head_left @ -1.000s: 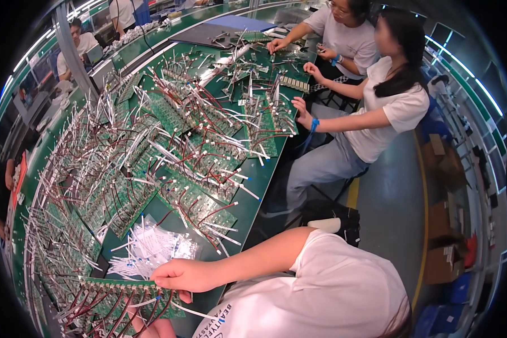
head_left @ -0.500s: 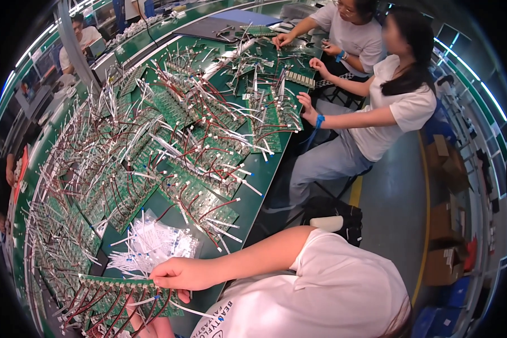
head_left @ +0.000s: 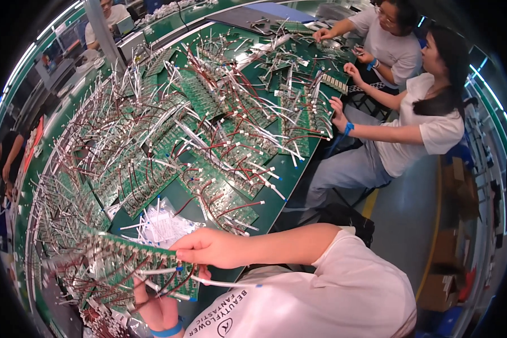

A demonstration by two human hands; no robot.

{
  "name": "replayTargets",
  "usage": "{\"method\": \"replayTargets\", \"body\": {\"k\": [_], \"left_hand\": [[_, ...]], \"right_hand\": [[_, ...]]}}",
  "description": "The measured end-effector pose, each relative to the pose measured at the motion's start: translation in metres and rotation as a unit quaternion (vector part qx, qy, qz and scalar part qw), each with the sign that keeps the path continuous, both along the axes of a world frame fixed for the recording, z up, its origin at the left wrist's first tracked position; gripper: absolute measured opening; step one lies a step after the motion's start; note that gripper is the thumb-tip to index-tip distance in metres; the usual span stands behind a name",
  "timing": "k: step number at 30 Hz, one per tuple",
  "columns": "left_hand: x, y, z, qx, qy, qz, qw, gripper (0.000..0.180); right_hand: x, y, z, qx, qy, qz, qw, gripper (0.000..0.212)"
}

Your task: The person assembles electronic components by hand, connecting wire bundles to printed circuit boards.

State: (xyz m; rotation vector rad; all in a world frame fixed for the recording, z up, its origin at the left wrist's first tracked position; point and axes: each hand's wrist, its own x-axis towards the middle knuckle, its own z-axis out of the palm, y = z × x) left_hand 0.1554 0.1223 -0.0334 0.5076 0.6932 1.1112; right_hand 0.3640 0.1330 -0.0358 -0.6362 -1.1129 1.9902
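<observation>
A long green circuit board panel (head_left: 135, 245) with a row of connectors along its edge is raised at the lower left. Dark red wires and white flat cables with blue ends hang from it. My right hand (head_left: 211, 248) is closed on the panel's right end, thumb on top. Lower down, my left hand (head_left: 159, 308), with a blue wristband, grips the panel among the hanging cables; some of its fingers are hidden. Just beyond the panel lies a clear plastic bag (head_left: 162, 223) of white flat cables. The panel's left end is smeared by motion.
Heaped wired circuit boards (head_left: 135, 146) cover much of the green table (head_left: 281, 194). A box-like strip (head_left: 334, 83) lies near its right edge. Two co-workers sit along that side, one with a hand (head_left: 339, 112) at the boards. Cardboard boxes (head_left: 439, 290) stand on the floor at right.
The whole view has shifted, so the table and co-workers appear farther right. The panel has tilted, its right end lower than its left. More of my left hand and its wristband shows.
</observation>
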Motion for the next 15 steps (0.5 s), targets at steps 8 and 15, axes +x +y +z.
{"method": "replayTargets", "body": {"k": [8, 15], "left_hand": [[0.029, 0.034, 0.001, 0.061, -0.075, -0.071, 0.993, 0.078], [0.033, 0.05, -0.004, 0.015, -0.034, -0.028, 0.999, 0.061]], "right_hand": [[0.122, 0.037, 0.087, -0.029, 0.141, -0.167, 0.975, 0.019], [0.317, 0.201, 0.168, 0.104, 0.072, -0.444, 0.887, 0.017]]}}
